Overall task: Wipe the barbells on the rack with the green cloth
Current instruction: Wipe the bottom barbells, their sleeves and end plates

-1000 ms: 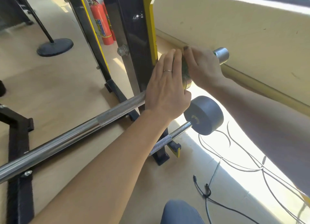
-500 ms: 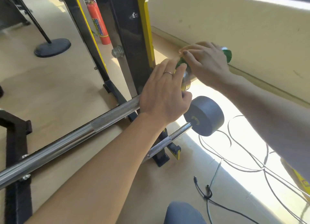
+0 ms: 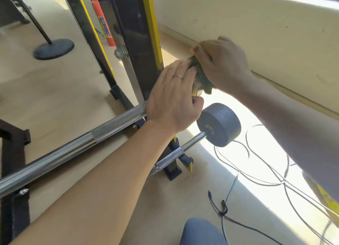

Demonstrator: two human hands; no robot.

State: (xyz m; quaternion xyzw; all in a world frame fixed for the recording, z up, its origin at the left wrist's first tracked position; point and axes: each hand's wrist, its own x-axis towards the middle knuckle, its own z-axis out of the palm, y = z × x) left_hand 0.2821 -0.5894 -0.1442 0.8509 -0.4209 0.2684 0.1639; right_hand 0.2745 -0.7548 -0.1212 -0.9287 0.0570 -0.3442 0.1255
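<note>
Steel rack (image 3: 139, 48) carries upper barbell (image 3: 77, 147). Left hand (image 3: 172, 101) curled over its shaft; right hand (image 3: 222, 64) grips green cloth (image 3: 200, 77) around the sleeve end. Risk: unsteadied bar rolls, cloth slips off.

The right hand (image 3: 222, 64) hides most of the green cloth (image 3: 202, 77) and the upper barbell's (image 3: 73, 147) end. The frame's left edge cuts that bar off.
</note>
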